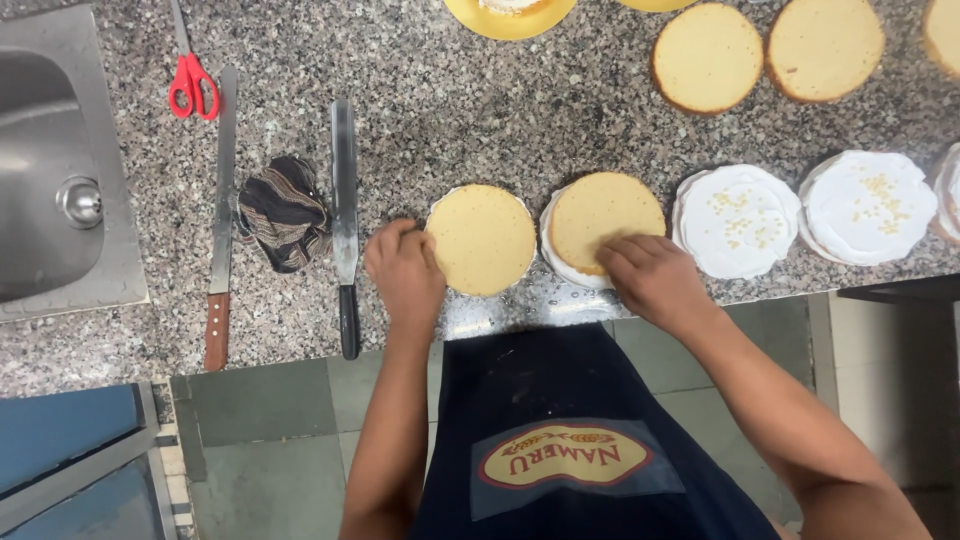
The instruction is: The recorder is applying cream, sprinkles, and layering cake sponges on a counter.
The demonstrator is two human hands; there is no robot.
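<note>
Along the front edge of the speckled granite counter (480, 110), we have both hands on sponge cake rounds. Our left hand (403, 270) rests with curled fingers against the left rim of a bare yellow sponge layer (483, 238) that lies flat on a white-creamed base; its grip is loosely closed at the rim, touching rather than lifting. Our right hand (652, 276) lies palm down on the lower right part of a second sponge layer (600, 215), which sits slightly off centre on its cream-covered base, so white shows along the left and bottom edge; the fingers are bent, pressing on top, and hold nothing.

Right of these, two cream-covered rounds (738, 220) sprinkled with small pale bits stand side by side. Farther back, plain sponge rounds (708, 57) lie on the stone, and a yellow plate (510, 18) is cut by the top edge. Left of our left hand lies a long palette knife (345, 215) with a dark handle, then a folded striped cloth (285, 212), a wooden-handled long knife (221, 215), and red-handled scissors (192, 82). A steel sink (55, 160) fills the left side.
</note>
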